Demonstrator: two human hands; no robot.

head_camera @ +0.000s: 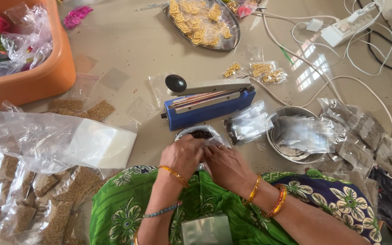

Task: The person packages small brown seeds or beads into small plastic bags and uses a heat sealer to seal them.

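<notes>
My left hand and my right hand meet at the near rim of a small steel bowl of dark seeds. Their fingers are closed together over a small clear pouch, mostly hidden between them. Just beyond the bowl stands a blue heat sealer with a grey arm and a black knob, its arm lowered. Both wrists wear gold and orange bangles, over a green flowered cloth on my lap.
Filled dark-seed pouches lie right of the sealer; a steel bowl holds more clear packets. Brown-seed packets and a plastic-bag stack lie left. An orange tub, a steel tray of gold pieces, a power strip and cables stand behind.
</notes>
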